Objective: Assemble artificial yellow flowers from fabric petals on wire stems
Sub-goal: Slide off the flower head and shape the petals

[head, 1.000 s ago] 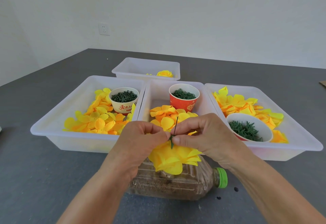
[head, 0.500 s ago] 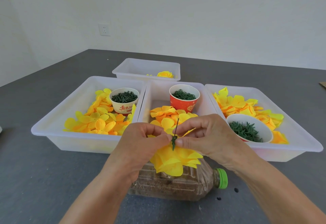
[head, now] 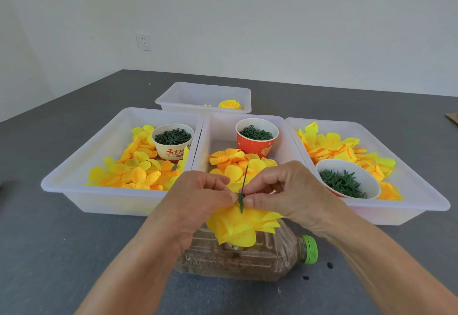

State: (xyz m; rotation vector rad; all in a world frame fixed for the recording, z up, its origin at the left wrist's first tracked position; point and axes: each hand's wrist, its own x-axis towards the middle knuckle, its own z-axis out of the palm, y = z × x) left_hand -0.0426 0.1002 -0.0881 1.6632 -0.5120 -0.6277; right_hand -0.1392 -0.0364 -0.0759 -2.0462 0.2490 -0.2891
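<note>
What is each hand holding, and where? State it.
Both the left hand and right hand pinch the flower at the green calyx on its wire stem.

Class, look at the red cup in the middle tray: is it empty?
No: the red cup in the middle tray holds a heap of thin dark green rings.

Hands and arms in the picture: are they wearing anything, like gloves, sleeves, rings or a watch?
No. The left hand and right hand are bare, with no gloves and no rings showing. Both forearms are bare too: no sleeves, watch or bracelet as far as the picture shows.
</note>
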